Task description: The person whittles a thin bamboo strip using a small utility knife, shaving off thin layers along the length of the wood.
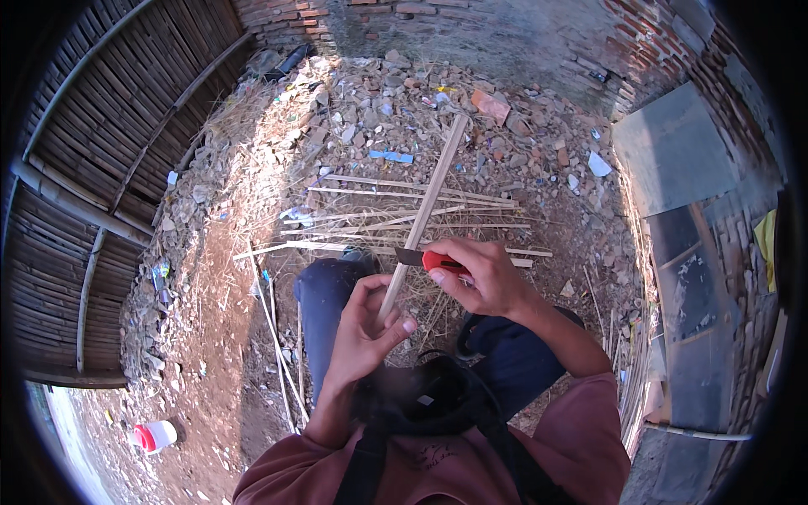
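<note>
My left hand (367, 324) is closed around the lower end of a pale bamboo strip (432, 194), which slants up and away to the right. In my right hand (481, 276) is a red-handled utility knife (444, 262). Its dark blade (409, 256) lies across the strip just above my left fingers; how deep it sits in the strip I cannot tell. Beyond my knees, several thin split bamboo sticks (370, 225) lie roughly crosswise on the ground.
Longer sticks (278, 337) lie beside my left leg. Rubble and litter (379, 109) cover the ground up to a brick wall (505, 42). A bamboo-slat wall (126, 109) stands left, grey panels (677, 151) right. A white-and-red container (156, 436) is at lower left.
</note>
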Demonstrator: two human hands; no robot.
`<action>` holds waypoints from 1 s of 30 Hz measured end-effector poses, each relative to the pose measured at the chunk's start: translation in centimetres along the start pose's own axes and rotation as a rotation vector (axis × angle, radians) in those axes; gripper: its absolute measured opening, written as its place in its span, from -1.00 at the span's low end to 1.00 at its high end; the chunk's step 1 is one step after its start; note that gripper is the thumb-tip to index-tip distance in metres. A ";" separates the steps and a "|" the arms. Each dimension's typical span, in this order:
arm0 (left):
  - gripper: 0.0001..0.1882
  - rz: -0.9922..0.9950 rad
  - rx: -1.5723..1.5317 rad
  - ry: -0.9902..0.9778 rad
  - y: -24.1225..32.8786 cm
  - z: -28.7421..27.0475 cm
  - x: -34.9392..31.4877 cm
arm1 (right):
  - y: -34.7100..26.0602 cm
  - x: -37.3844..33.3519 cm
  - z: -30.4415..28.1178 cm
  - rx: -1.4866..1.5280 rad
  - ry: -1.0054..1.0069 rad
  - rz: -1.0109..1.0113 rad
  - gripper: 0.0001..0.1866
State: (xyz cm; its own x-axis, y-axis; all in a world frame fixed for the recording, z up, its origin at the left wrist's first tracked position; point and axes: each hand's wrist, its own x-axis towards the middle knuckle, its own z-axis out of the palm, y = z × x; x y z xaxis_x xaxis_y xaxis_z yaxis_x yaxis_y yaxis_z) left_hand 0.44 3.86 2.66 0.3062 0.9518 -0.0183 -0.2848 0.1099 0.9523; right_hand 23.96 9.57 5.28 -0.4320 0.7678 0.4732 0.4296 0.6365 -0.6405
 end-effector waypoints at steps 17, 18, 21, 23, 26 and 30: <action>-0.46 0.126 -0.037 0.118 -2.4 -1.8 0.1 | -0.8 -2.1 5.1 -0.211 -0.076 -0.103 -0.66; -0.45 0.138 -0.010 0.108 -2.4 -1.9 0.1 | -0.8 -2.1 5.1 -0.233 -0.066 -0.114 -0.64; -0.44 0.107 -0.002 0.141 -2.1 -1.6 0.1 | -0.7 -2.2 5.2 -0.258 -0.047 -0.130 -0.62; -0.44 0.113 0.002 0.162 -2.1 -1.3 0.1 | -0.8 -2.1 5.1 -0.271 -0.053 -0.127 -0.62; -0.45 0.117 0.022 0.199 -2.1 -1.0 0.0 | -1.0 -2.0 5.0 -0.295 -0.057 -0.125 -0.62; -0.46 0.119 0.080 0.230 -2.1 -1.0 0.0 | -1.2 -1.9 4.8 -0.343 -0.051 -0.132 -0.61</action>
State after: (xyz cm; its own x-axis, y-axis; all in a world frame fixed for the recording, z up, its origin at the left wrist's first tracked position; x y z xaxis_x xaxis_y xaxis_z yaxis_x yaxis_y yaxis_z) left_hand 0.11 3.88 0.33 0.0583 0.9977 0.0353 -0.2312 -0.0209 0.9727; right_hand 20.47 6.96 2.22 -0.5366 0.6780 0.5024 0.6043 0.7243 -0.3319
